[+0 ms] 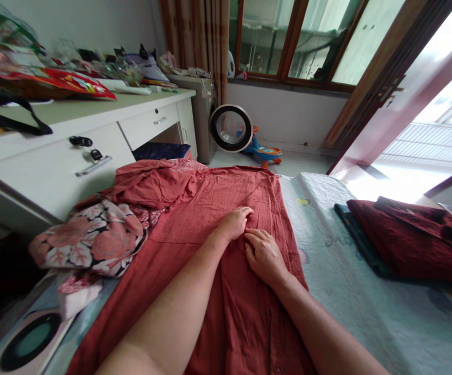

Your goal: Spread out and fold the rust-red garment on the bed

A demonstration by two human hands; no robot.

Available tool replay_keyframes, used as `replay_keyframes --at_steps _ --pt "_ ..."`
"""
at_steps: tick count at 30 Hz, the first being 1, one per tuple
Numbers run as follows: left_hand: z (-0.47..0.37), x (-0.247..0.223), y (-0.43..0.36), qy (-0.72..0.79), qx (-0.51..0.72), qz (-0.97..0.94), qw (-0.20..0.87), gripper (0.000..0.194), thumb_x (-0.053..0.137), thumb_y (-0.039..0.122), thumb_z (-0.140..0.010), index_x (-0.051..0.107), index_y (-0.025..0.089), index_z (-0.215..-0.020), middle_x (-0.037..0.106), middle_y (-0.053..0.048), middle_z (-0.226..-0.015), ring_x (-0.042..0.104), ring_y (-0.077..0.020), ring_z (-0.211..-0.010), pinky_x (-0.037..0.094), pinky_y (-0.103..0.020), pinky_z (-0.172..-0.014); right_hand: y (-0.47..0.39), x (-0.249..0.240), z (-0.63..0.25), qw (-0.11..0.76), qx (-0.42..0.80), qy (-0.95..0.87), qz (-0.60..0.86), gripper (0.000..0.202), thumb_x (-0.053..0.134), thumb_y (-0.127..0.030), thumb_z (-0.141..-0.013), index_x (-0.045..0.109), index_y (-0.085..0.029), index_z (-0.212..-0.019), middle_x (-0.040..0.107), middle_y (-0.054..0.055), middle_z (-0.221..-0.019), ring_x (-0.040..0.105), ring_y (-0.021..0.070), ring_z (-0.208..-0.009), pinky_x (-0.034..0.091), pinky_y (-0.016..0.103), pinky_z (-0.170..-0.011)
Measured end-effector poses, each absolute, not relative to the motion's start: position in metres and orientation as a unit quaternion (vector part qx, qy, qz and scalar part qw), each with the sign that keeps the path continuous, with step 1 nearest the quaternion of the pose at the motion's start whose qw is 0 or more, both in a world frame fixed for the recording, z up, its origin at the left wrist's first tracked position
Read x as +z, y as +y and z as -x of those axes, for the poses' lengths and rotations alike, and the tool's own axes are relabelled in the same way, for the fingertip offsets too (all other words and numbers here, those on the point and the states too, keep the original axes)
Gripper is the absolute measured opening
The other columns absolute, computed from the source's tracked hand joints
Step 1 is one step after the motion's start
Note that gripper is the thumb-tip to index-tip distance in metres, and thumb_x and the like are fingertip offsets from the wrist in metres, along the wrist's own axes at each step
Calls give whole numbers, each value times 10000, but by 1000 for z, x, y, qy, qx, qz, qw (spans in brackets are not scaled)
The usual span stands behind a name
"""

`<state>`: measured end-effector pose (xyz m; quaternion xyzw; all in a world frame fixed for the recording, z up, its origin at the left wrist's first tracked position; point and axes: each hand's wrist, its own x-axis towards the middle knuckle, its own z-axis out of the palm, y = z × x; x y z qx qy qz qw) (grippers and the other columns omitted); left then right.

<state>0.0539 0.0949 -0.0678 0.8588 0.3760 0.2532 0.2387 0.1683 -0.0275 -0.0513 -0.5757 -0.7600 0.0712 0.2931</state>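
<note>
A rust-red button-up garment (194,250) lies spread over the bed, with small creases and a button visible near the bottom of the view. My left hand (234,223) rests on its middle, fingers bent together on the cloth. Just right of it and slightly nearer, my right hand (265,253) also has its fingers curled, gripping the fabric beside the left fingertips. Exactly what the fingertips pinch is partly hidden. More red cloth is bunched at the garment's far left, next to a floral-patterned cloth (88,237).
Folded dark red clothes (413,239) lie right on the pale blue bed cover (339,307). A white desk (53,166) with cluttered top stands left. Beyond are a washing machine with its round door (231,128) open, a blue toy car (263,151) and an open doorway.
</note>
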Motion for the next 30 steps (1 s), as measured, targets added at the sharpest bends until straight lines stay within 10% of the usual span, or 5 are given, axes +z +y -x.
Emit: replay_keyframes --at_steps 30 --pt "-53 -63 93 368 260 -858 246 329 571 143 -879 623 157 -1203 661 -82 -1260 603 -184 -1176 438 -297 -1061 -31 -47 -169 308 55 -784 536 173 525 -111 -846 610 -205 -729 632 34 -755 540 176 -738 421 300 -746"
